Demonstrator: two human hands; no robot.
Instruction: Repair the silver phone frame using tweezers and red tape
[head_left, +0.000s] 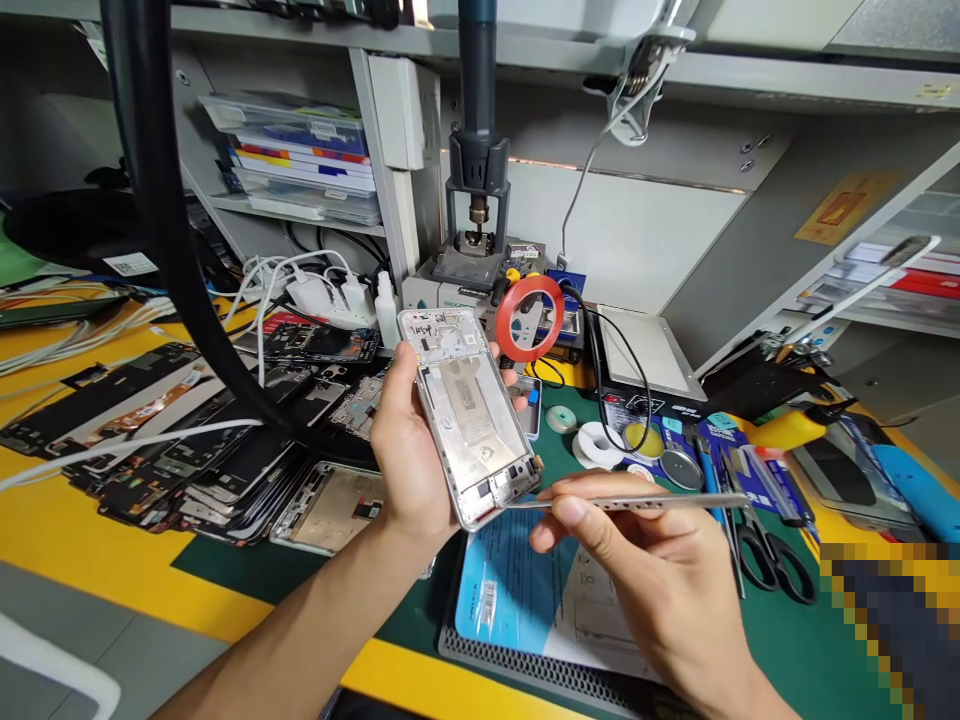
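My left hand (pixel 409 450) is wrapped round an opened phone frame (pixel 469 410), silver-edged, held upright and tilted above the green mat (pixel 787 640). Its inner metal plate faces me. My right hand (pixel 652 570) pinches a pair of silver tweezers (pixel 637 502), held level, with the tips touching the lower right corner of the phone frame. Below both hands lies a blue and white sheet (pixel 525 600) on a dark ribbed pad.
A pile of dismantled phone frames and boards (pixel 187 440) covers the left of the yellow bench. A red tape ring (pixel 530 318), a hot-air station (pixel 474 200), a thick black hose (pixel 150 200), chargers, scissors (pixel 772 560), solder reels and hand tools crowd the back and right.
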